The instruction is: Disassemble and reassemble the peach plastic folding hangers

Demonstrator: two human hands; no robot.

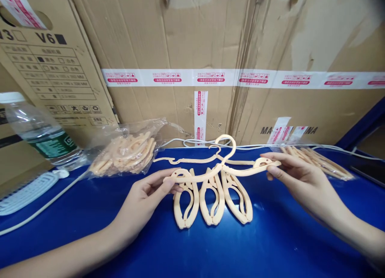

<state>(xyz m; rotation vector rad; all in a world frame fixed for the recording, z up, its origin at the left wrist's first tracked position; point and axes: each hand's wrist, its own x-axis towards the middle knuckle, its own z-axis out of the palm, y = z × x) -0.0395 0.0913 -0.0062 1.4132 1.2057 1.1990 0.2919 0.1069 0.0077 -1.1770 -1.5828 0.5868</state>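
Note:
A cream folding clothes hanger (207, 176) is held unfolded above the table, its hook pointing up and away. My left hand (150, 194) pinches the left arm's end between thumb and fingers. At the other end, my right hand (288, 172) grips the tip of the right arm. Below it lie three folded hangers, a left one (196, 206), a middle one (221, 202) and a right one (247, 204), side by side on the blue table. Another unfolded hanger (195, 161) lies just behind, partly hidden by the held one.
A clear bag of folded hangers (126, 152) sits at the back left, another bag (321, 162) at the back right. On the left stand a water bottle (45, 133) and a pale hairbrush (30, 192). A white cable (48, 206) crosses the table. Cardboard boxes (168, 37) wall the back.

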